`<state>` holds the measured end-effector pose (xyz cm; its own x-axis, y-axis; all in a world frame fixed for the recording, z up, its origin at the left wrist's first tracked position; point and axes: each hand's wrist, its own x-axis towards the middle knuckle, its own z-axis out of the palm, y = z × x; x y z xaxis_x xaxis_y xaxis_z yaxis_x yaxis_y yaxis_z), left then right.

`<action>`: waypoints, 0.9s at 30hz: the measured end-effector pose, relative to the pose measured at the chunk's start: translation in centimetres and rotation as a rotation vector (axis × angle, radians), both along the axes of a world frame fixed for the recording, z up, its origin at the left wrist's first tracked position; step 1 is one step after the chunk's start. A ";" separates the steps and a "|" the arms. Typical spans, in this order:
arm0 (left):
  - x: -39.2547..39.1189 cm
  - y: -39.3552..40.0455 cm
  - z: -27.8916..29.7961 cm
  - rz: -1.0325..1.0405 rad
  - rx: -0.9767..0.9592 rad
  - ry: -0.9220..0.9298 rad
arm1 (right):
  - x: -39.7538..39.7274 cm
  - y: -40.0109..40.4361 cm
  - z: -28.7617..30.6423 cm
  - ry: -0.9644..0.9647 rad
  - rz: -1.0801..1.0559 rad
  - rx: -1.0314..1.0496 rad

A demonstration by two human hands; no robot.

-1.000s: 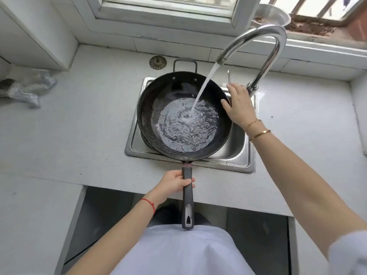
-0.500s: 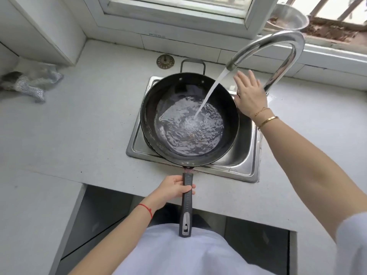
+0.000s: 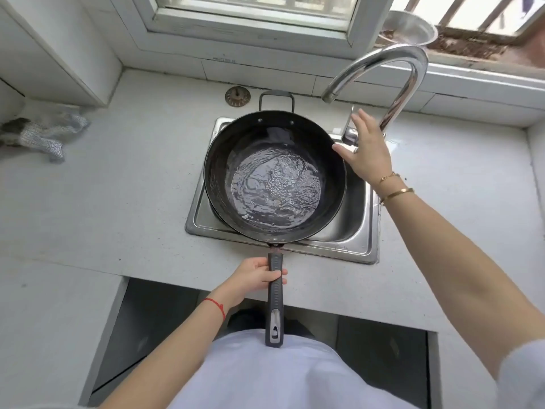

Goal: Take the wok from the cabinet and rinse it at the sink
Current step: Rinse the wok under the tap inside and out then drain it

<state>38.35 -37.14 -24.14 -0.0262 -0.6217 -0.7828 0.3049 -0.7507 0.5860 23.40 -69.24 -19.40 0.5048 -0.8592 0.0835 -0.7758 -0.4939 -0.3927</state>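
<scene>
A black wok (image 3: pixel 236 143) sits over the steel sink (image 3: pixel 351 231), with a pool of rippling water in its bottom. My left hand (image 3: pixel 255 274) grips the wok's long dark handle (image 3: pixel 275 308) near the pan. My right hand (image 3: pixel 367 150) is spread with straight fingers beside the wok's right rim, in front of the faucet lever. The curved chrome faucet (image 3: pixel 383 63) arches over the wok, and no water runs from its spout.
A sink strainer plug (image 3: pixel 237 96) lies on the white counter (image 3: pixel 118 187) behind the wok. A silvery cloth (image 3: pixel 44 132) lies at the far left. A metal bowl (image 3: pixel 410 28) stands on the windowsill. An open cabinet bay (image 3: pixel 147 320) gapes below the counter's front edge.
The stream from the faucet has stopped. My right hand moved from the wok's rim up to the faucet lever and now hovers spread beside it. The left hand kept its grip.
</scene>
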 end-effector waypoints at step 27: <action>-0.4 1.0 -0.7 -0.009 -0.127 -0.157 | -1.0 32.2 -4.7 -0.134 -0.282 0.683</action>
<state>37.91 -36.18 -24.80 0.0840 -0.7157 -0.6933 0.1964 -0.6702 0.7157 22.42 -37.07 -24.14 0.2809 -0.8370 -0.4695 -0.7609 0.1039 -0.6405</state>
